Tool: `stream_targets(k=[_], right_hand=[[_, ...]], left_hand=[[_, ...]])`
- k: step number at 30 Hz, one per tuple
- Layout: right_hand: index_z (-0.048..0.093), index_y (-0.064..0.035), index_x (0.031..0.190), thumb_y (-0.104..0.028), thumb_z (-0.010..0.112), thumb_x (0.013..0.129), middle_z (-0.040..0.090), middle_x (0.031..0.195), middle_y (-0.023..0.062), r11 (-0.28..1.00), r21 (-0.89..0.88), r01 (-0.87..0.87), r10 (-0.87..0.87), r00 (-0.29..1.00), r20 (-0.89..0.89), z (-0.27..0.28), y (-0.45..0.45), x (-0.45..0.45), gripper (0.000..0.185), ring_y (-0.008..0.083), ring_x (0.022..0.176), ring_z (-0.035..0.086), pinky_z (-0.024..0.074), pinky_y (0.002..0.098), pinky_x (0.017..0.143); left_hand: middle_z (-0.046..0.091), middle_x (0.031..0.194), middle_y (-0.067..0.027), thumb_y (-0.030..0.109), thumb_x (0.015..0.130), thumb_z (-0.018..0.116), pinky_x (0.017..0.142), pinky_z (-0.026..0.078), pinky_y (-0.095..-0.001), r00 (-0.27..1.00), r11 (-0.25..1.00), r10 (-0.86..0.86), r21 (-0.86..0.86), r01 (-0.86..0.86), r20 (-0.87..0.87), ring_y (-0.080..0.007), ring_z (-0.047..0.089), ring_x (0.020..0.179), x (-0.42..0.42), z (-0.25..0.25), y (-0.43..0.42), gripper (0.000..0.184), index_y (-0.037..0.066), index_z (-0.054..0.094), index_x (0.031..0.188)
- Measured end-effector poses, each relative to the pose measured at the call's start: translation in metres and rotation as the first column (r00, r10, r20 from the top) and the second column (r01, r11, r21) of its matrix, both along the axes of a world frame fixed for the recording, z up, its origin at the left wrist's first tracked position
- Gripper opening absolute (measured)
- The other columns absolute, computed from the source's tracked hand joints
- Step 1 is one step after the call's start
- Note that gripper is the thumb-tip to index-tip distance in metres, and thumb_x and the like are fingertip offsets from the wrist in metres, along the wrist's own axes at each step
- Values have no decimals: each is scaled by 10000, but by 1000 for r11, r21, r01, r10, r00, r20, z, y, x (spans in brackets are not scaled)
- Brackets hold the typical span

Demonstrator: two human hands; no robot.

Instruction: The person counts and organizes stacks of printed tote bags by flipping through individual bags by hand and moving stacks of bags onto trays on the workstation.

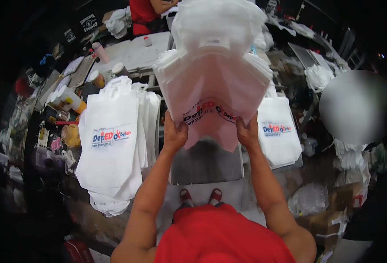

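Both my hands hold up a thick stack of white printed bags (215, 83), bent into a curve, above a dark flat board (206, 164). My left hand (175, 133) is closed on the stack's lower left edge, and my right hand (248, 131) grips its lower right edge. Red and blue print shows on the curved front bag between them. A pile of white printed bags (110, 149) lies to the left of my left forearm. Another printed pile (279, 136) lies just right of my right hand. The fingers behind the stack are hidden.
Jars and containers (70, 98) crowd the left side. A whitish table (136, 50) stands ahead, with a person in red (143, 17) behind it. Cardboard boxes (327, 225) and a clear plastic bag (309, 198) sit at lower right. A round blur covers part of the right side.
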State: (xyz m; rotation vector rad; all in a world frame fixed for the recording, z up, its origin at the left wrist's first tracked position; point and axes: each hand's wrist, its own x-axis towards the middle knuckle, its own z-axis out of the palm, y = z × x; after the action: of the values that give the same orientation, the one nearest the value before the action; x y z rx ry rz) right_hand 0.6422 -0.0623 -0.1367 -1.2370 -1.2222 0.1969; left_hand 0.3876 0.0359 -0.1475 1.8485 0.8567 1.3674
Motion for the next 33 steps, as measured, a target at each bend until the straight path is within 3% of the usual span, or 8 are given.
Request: stream_targets(k=[3,5,8,20,29,30,31,33], right_hand=[[404,22,1439,52,563,907,565,1323,187,998,67,-20,19,1000,14,20,-9,-3,555,282,1216,562,452,383,1036],[394,21,1447,66,561,906,566,1313,179,995,89,-34,30,999,37,-1,-18,9,568,283,1204,567,465,390,1023],[521,69,1335,-7,591,898,642,1220,190,983,-97,-159,114,925,-364,-65,-30,23,449,275,1118,623,506,402,969],[586,81,1267,-80,587,898,677,1173,195,973,-213,-91,1,922,-388,-62,-48,0,403,276,1076,649,515,398,952],[597,82,1255,-101,584,896,683,1164,196,980,-200,-23,-54,927,-370,66,-104,54,403,277,1069,653,514,394,951],[599,82,1254,-103,583,896,683,1163,196,978,-207,7,-82,930,-357,83,-122,63,403,277,1069,654,514,394,951],[600,82,1253,-106,583,896,684,1162,196,974,-222,44,-121,931,-346,97,-140,76,404,277,1068,654,514,393,951],[602,82,1250,-110,582,895,685,1160,197,964,-232,130,-199,932,-302,133,-186,88,404,277,1066,655,513,393,950]], left_hand=[[576,1270,-221,-26,817,610,1011,467,-412,997,971,76,228,-74,-3,-382,588,1175,-5,3,8,551,-29,490,1354],[564,1269,-188,36,810,726,1052,429,-438,998,995,37,-98,-33,47,-382,551,1207,-15,8,-14,511,-6,572,1295],[564,1265,-187,43,806,732,1051,428,-439,996,946,-36,-318,61,84,-383,548,1205,-32,-17,-24,519,-4,570,1297],[562,1248,-186,72,790,755,1046,423,-441,983,835,-148,-519,183,109,-386,536,1199,-47,-64,-15,554,2,564,1304],[560,1235,-186,93,778,773,1043,420,-443,817,781,-489,-266,566,305,-387,528,1195,28,65,-2,580,7,559,1310],[560,1234,-186,96,776,774,1042,419,-443,787,766,-554,-204,609,271,-388,527,1194,47,102,-23,583,7,559,1311],[553,1191,-204,116,739,781,999,432,-443,891,728,-434,531,434,-133,-398,515,1140,71,142,-43,604,1,556,1288],[536,1162,-226,128,730,756,963,444,-456,821,735,-550,375,564,-155,-406,515,1102,109,171,-79,583,-17,550,1256]])
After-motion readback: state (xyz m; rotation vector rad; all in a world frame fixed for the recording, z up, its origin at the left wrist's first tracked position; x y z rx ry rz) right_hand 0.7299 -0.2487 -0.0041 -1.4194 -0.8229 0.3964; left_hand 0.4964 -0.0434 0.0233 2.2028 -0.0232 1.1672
